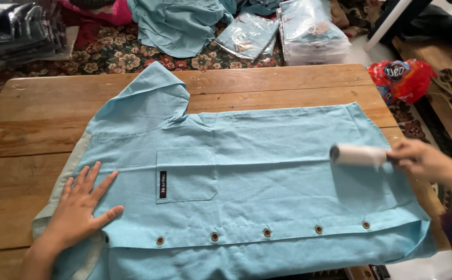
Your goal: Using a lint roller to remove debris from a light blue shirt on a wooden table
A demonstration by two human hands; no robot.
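A light blue short-sleeved shirt (267, 171) lies spread flat on a wooden table (23, 150), its chest pocket (187, 175) facing up and several brown buttons along the near edge. My left hand (83, 205) presses flat on the shirt's left end, fingers spread. My right hand (418, 158) grips the handle of a white lint roller (357, 154), whose roll rests on the fabric at the shirt's right end.
Beyond the table, on a floral carpet, lie another blue garment (176, 23) and stacks of bagged shirts (309, 28). Dark packets (16, 31) pile up at far left. A red plastic bag (402, 78) sits off the right corner.
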